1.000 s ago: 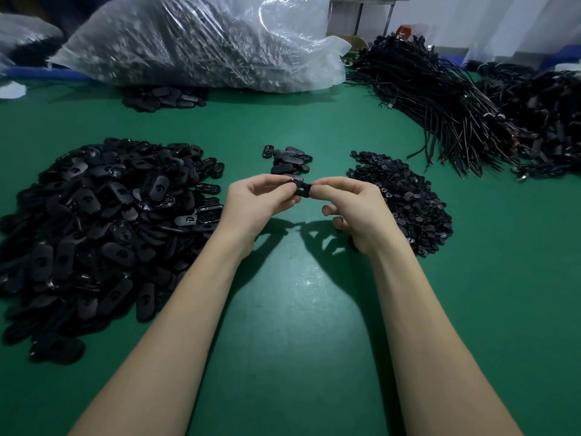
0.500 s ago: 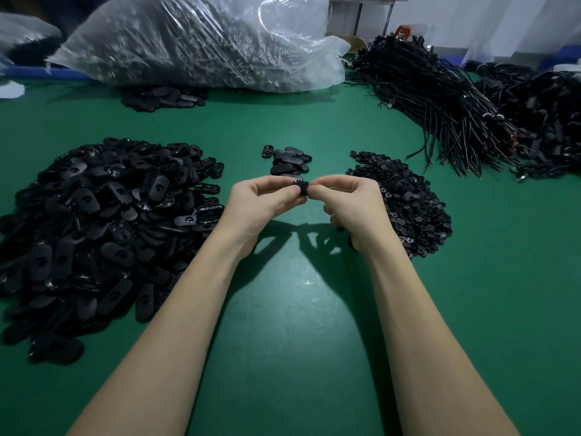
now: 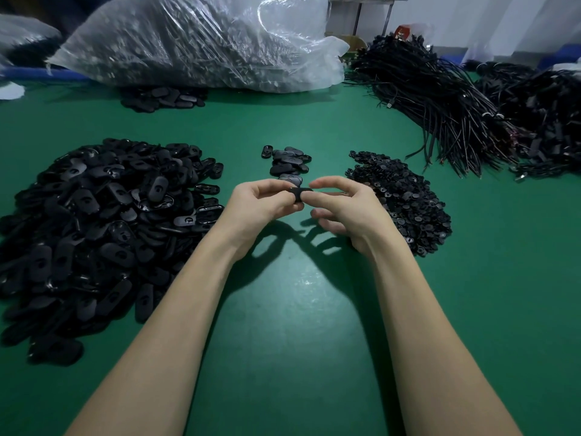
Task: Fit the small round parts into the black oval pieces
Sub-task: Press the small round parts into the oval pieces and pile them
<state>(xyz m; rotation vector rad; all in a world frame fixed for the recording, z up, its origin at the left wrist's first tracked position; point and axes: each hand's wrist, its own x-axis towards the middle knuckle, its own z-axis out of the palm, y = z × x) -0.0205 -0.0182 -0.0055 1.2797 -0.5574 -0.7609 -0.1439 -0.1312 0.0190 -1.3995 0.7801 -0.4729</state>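
While both of my hands meet above the middle of the green table (image 3: 283,325), my left hand (image 3: 261,204) pinches one black oval piece (image 3: 298,195) between thumb and fingers, and my right hand (image 3: 349,209) touches its right end with thumb and forefinger curled round it; the other right fingers hang loosely below. Whether a small round part sits in it I cannot tell.

Counting heaps: one big pile of oval pieces (image 3: 103,221) lies to my left, too many to number; one small cluster of oval pieces (image 3: 289,162), roughly ten, sits just beyond my fingertips; one pile of small round parts (image 3: 402,199) lies just right of my right hand, partly behind it. A fourth small scatter of ovals (image 3: 163,99) lies far back by one clear plastic bag (image 3: 201,42). Two bundles of black cables (image 3: 440,99) fill the far right.

Open table runs between my forearms toward me and off to the right of the round parts. The left pile nearly touches my left wrist.
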